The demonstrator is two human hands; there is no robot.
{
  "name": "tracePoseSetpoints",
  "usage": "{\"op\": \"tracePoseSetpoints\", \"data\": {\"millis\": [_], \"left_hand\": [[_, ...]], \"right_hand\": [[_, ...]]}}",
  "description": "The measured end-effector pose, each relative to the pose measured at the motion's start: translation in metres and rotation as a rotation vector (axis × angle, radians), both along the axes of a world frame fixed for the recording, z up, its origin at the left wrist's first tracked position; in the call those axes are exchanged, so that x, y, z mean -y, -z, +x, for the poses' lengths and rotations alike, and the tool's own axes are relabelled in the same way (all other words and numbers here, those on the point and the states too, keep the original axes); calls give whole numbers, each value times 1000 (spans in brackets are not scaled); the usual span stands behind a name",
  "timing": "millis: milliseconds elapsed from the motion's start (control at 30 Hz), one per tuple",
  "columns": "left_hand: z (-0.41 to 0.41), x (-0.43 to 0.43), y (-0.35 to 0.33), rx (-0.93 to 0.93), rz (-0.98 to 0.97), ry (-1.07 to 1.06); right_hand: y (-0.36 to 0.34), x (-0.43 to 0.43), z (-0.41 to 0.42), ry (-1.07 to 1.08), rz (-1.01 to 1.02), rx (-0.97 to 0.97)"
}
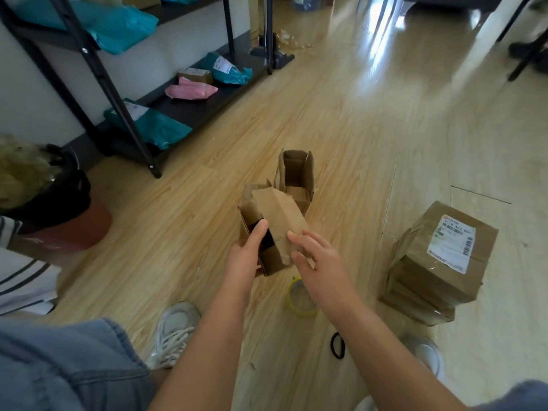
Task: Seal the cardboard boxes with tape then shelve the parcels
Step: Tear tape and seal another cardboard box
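Floor [341, 120]: pale wood planks under the head camera, glossy with glare at the far end.
Rack [189, 111]: black metal, standing on the floor against the white wall at upper left.
Mailers [154, 126]: teal bags lying on the rack's bottom and upper shelves, with a pink bag [191, 91] and a small brown carton [195, 75] among them on the bottom shelf.
Box [278, 215]: small brown cardboard, held tilted at centre. Top open, one long flap folded across the opening, something dark showing inside.
Left hand [246, 256]: grips the Box from its left side, thumb lying over the open edge, fingers hidden behind the cardboard.
Right hand [317, 262]: fingers loose and spread, clamped on nothing. Index tip touches the flap's near end, thumb just beside the Box's lower corner.
Second box [298, 173]: upright on the floor just behind the held one, flaps up, top open.
Tape [299, 304]: yellow-rimmed roll lying flat on the floor, partly hidden beneath the right wrist.
Parcels [436, 262]: stack of sealed brown boxes on the floor at right, well apart from both hands, with a white printed label [452, 244] on the top one.
Hair tie [338, 345]: black loop on the floor near the right forearm.
Shoe [175, 330]: white trainer beside the left forearm.
Pot [74, 229]: reddish, at the left edge near the rack's foot.
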State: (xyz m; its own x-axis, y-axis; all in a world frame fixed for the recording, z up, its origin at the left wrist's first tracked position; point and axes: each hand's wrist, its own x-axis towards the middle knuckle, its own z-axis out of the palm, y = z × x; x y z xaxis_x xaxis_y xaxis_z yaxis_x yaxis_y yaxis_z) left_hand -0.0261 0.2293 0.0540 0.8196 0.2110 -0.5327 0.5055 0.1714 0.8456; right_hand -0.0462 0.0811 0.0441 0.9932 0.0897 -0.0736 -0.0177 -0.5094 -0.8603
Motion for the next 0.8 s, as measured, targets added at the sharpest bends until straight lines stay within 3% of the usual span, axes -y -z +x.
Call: {"op": "tracePoseSetpoints", "data": {"millis": [133,300,467,667,800], "left_hand": [[-1,0,3,-32,45,-12],[-1,-8,6,-59,65,-58],[-3,-12,4,-1,29,1],[-4,-17,3,40,-37,145],[-2,-19,5,54,2,222]], "right_hand": [[2,-1,0,10,-38,38],[0,-2,3,128,188,-85],[-9,6,10,228,219,-133],[-3,27,16,100,347,-426],[7,29,11,116,336,-397]]}}
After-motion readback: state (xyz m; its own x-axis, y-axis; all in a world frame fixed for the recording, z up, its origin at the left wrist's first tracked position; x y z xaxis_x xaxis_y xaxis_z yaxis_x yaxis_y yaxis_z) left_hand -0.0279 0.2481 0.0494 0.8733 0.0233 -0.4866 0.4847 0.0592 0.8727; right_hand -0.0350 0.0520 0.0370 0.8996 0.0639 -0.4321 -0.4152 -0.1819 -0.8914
